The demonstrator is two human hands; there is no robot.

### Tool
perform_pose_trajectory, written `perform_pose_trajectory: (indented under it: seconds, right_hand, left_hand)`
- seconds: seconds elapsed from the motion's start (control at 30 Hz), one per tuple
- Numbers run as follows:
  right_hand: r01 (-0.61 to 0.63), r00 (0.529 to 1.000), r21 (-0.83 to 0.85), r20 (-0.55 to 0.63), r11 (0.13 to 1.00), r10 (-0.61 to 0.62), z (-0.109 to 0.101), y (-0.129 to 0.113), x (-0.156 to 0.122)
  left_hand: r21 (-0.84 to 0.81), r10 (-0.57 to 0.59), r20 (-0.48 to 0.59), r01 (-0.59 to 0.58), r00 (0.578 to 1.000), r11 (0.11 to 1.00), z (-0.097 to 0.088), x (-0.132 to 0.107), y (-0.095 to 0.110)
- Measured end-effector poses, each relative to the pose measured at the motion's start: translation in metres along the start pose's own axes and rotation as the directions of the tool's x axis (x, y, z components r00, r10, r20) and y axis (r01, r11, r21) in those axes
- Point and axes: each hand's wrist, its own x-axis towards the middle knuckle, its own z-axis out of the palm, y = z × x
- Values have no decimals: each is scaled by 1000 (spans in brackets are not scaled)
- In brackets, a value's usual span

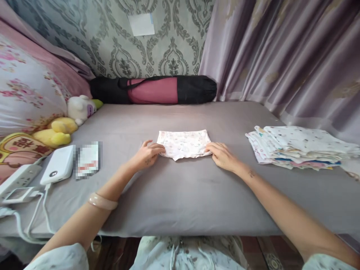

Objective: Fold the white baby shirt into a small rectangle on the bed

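- Your one small folded white cloth with a faint pastel print [183, 143] lies flat on the grey bedsheet [180, 195] at the middle of the frame, its long axis running left to right across the picture.
- Your left hand [146, 155] rests at the cloth's left short edge, fingers loosely curled with the tips touching the hem; it pins or pinches the edge lightly, and you cannot tell whether fabric is actually between the fingers.
- Your right hand [222, 154] lies flat at the right short edge, fingers spread and laid on the corner, nothing clasped.
- The cloth sits between the two hands; both are equally near, one at each end.
- One stack of folded printed cloths [300, 147] lies at the right of the frame, well apart from the right hand; you can make out several layers, but not an exact count.
- At the left: one white power bank [57, 169], one white power strip [17, 179], two soft toys, a yellow one [55, 132] and a white one [80, 108].
- One black-and-pink roll bag [153, 90] lies against the wall, upper middle.
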Motion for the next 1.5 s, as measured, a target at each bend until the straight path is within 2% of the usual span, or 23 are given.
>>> perform_pose_trajectory:
  seconds: [0.07, 0.13, 0.27, 0.33, 0.4, 0.53, 0.7, 0.8, 1.07, 1.27, 1.5]
  right_hand:
    - [-21, 1000, 0, 20, 1000, 21, -5, -3, 2]
    - [-63, 998, 4, 4, 998, 63, -8, -8, 11]
    - [-140, 985, -14, -100, 990, 138, 1, -30, 48]
    - [-174, 983, -52, -62, 983, 171, 12, -43, 71]
    - [-187, 982, -76, 19, 980, 189, 25, -53, 90]
    - [-203, 968, -77, 135, 976, 212, 42, -58, 109]
    - [-192, 968, -82, 150, 978, 203, 48, -50, 111]
    - [-199, 966, -93, 151, 976, 212, 49, -47, 109]
    - [-389, 908, -169, 93, 905, 408, 45, -35, 100]
    - [-467, 868, -195, 85, 862, 489, 34, -18, 81]
    - [-494, 849, -182, 111, 850, 517, 28, -8, 74]
  left_hand:
    - [-9, -41, 20, 41, 999, 999, -5, 2, 4]
    - [-24, -101, -7, 101, 995, 995, -8, 10, 10]
    - [19, -224, -181, 231, 958, 973, 4, 46, 32]
    - [74, -265, -162, 279, 951, 957, 18, 68, 46]
    - [125, -287, -97, 297, 953, 946, 31, 86, 56]
    - [177, -323, -23, 322, 946, 930, 49, 103, 58]
    - [199, -307, -44, 309, 951, 930, 53, 100, 48]
    - [207, -338, -48, 341, 940, 917, 53, 97, 43]
    - [207, -437, -75, 443, 896, 873, 47, 87, 36]
    - [168, -515, -10, 509, 857, 844, 40, 74, 26]
    - [157, -503, 63, 490, 862, 858, 33, 66, 14]
